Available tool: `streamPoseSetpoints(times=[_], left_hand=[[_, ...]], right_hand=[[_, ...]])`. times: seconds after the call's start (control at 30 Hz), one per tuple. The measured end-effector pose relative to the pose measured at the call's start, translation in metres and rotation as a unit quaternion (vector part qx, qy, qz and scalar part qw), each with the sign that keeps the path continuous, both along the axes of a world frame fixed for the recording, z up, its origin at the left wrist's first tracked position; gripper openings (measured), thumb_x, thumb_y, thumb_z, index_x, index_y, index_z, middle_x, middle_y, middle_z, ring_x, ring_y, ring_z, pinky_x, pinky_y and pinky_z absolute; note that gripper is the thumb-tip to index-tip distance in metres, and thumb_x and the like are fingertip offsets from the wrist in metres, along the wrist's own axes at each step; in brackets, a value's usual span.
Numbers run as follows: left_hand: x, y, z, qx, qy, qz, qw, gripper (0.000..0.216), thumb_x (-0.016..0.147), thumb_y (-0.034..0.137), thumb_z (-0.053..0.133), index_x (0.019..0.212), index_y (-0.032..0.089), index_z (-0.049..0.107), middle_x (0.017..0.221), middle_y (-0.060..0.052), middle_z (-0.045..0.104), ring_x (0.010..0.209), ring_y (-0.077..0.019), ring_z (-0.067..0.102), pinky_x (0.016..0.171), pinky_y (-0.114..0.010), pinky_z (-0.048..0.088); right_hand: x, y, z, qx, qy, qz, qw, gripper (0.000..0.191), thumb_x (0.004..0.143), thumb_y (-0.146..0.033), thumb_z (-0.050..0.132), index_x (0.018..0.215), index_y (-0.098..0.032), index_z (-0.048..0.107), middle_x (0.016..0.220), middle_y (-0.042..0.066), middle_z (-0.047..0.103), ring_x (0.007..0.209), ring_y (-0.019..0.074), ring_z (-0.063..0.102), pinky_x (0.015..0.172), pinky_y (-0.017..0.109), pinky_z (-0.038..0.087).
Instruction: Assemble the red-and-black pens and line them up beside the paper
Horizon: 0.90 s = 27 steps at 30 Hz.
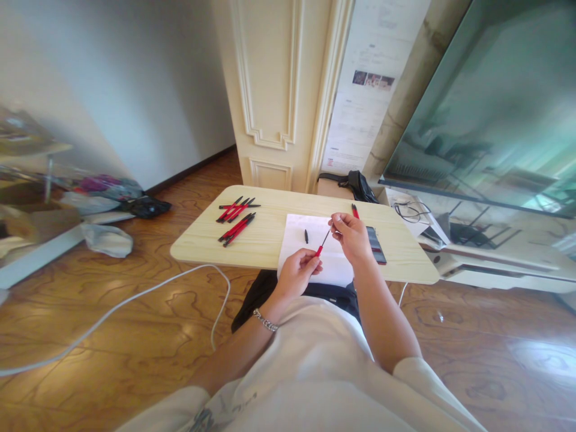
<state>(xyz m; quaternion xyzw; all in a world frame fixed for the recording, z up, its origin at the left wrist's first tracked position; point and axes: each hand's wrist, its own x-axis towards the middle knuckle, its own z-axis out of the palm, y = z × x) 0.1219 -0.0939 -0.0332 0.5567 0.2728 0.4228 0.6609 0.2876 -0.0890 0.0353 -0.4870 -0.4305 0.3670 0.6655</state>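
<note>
Red pen barrel (319,251): held above paper (335,271), pinched by fingers of the left hand (297,270). Pinched dark rod (326,237) at one o'clock with fingers of the right hand (351,237), probably for steadiness; had black piece (306,236) at eleven o'clock, likely for reach.

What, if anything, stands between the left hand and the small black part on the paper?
Nothing visible: only white paper lies between the left hand and the small black part. The red barrel in that hand and the thin dark rod running to the right hand are off to the right.
</note>
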Motion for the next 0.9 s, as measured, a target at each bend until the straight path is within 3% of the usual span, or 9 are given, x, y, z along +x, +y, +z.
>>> streamPoseSetpoints(times=[0.53, 0.9], left_hand=[[0.001, 0.0, 0.001, 0.007, 0.005, 0.0, 1.0, 0.035, 0.079, 0.044, 0.068, 0.096, 0.014, 0.06, 0.079, -0.007, 0.069, 0.069, -0.0162, 0.067, 0.067, -0.03, 0.054], [0.0, -0.001, 0.001, -0.003, -0.006, -0.004, 1.0, 0.036, 0.078, 0.044, 0.068, 0.095, 0.014, 0.06, 0.079, -0.007, 0.069, 0.068, -0.0166, 0.067, 0.067, -0.031, 0.054]], right_hand=[[0.001, -0.003, -0.002, 0.009, -0.064, -0.01, 0.998, 0.032, 0.074, -0.05, 0.067, 0.083, -0.019, 0.065, 0.078, 0.004, 0.066, 0.061, 0.0108, 0.053, 0.053, 0.023, 0.039], [0.0, -0.017, -0.016, -0.025, -0.112, 0.075, 0.991, 0.031, 0.074, -0.047, 0.068, 0.081, -0.017, 0.068, 0.077, 0.005, 0.069, 0.063, 0.0121, 0.055, 0.059, 0.026, 0.041]])
